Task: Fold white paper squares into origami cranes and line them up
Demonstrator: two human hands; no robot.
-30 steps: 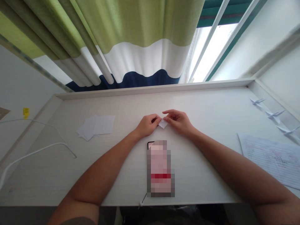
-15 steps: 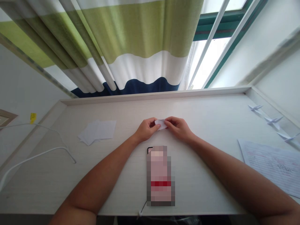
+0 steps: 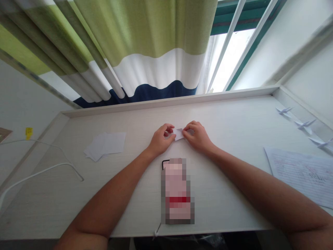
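Note:
A small folded piece of white paper point(image 3: 178, 134) is between my two hands, near the middle of the white desk. At its left edge is my left hand point(image 3: 163, 138), the thumb against the paper and the other fingers curled loosely behind. My right hand point(image 3: 197, 136) pinches the right edge between thumb and fingertips. Just nearer to me lies a phone point(image 3: 178, 189), its screen mostly blurred out by large pixels.
Loose white paper sheets point(image 3: 114, 142) lie to the left, near a white cable point(image 3: 52, 166). On the right are several folded paper shapes point(image 3: 306, 124) and lined, written-on paper point(image 3: 304, 173). A raised rim point(image 3: 166, 101) runs along the desk's back, below a striped curtain point(image 3: 161, 31).
My left thumb has slid from the paper's face to its left edge, and the left fingers have loosened. The right hand keeps its pinch. The camera view has shifted and tilted slightly.

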